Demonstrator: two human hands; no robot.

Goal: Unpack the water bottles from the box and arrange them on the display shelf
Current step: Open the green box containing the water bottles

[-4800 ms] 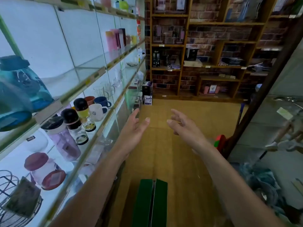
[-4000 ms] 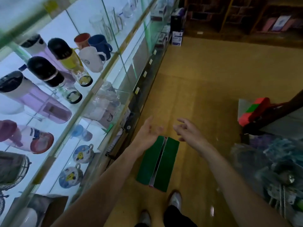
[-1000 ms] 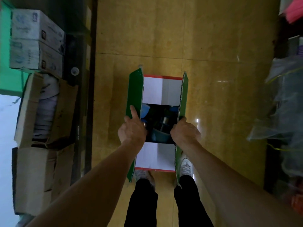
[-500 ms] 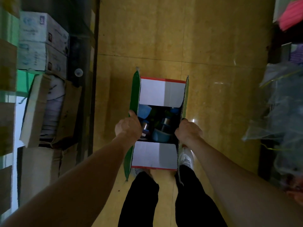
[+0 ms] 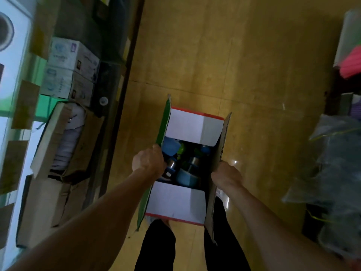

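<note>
Left hand (image 5: pixel 149 163) fingers (image 5: pixel 156 149) clamped on the box's (image 5: pixel 176 202) green flap (image 5: pixel 163 127), right hand (image 5: pixel 227 176) gripping the brown one. 2 white end flaps (image 5: pixel 193 127) half-cover the bottles (image 5: pixel 185 173); cartons (image 5: pixel 48 137) left, plastic bags (image 5: pixel 332 163) right.

Premises: retail shop, seen at floor level in an aisle beside a display shelf (image 5: pixel 122 98). Evidence: printed white product boxes (image 5: pixel 70 57) stacked two high at the shelf's foot; opened brown cartons (image 5: pixel 48 137) of stock next to them; paper tags (image 5: pixel 25 106) along the shelf edges, print unreadable; a glossy yellow-brown tiled floor (image 5: pixel 214 55) forming a walkway; goods bagged in clear plastic (image 5: pixel 336 153) heaped on the opposite side; one green-flapped box (image 5: pixel 193 126) open on the floor, packed with water bottles (image 5: pixel 187 176).
</note>
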